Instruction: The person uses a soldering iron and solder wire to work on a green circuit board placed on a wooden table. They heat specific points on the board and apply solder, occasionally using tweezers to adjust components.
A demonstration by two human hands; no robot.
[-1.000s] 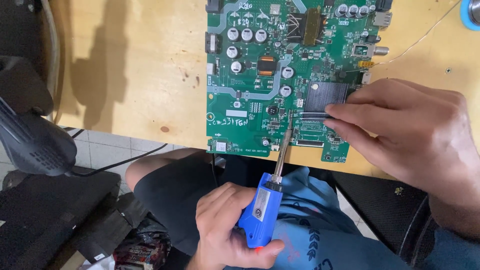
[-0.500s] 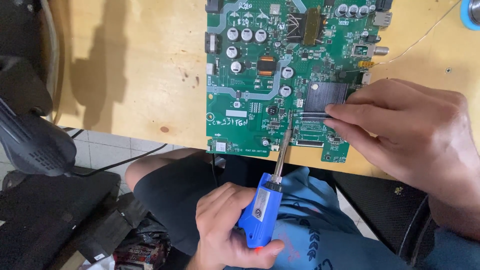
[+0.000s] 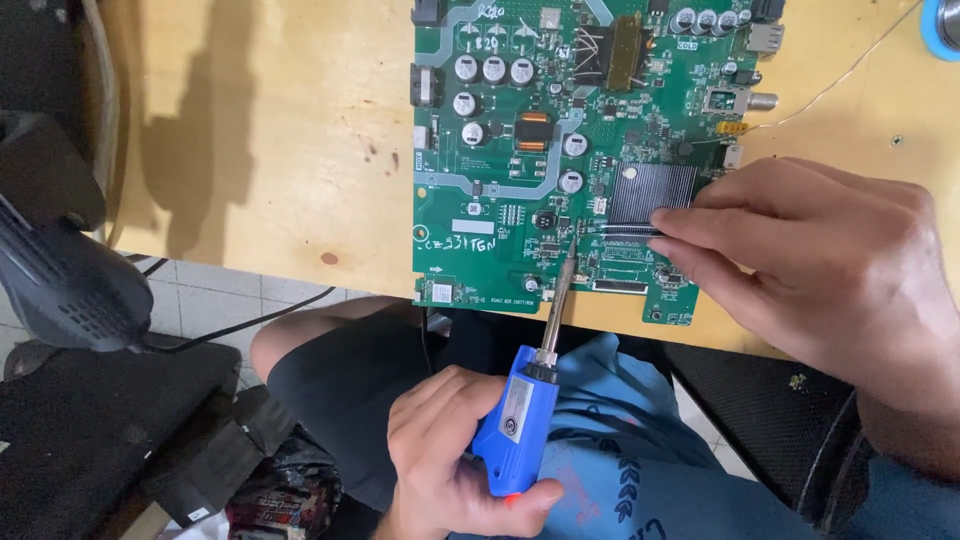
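Note:
A green circuit board (image 3: 500, 200) lies on the wooden table (image 3: 280, 150), reaching its near edge. My left hand (image 3: 450, 460) grips a blue-handled soldering iron (image 3: 520, 420); its metal tip touches the board just left of a finned grey heatsink (image 3: 650, 190). My right hand (image 3: 830, 260) rests on the board's right part, fingertips pinching a thin wire or strip along the heatsink's lower edge. Round capacitors (image 3: 495, 70) stand on the board's upper left.
A dark grey tool body (image 3: 60, 270) with a black cable (image 3: 230, 320) hangs at the left below the table edge. A thin wire (image 3: 850, 70) runs from the board toward the upper right. A blue round object (image 3: 942, 25) sits in the top right corner.

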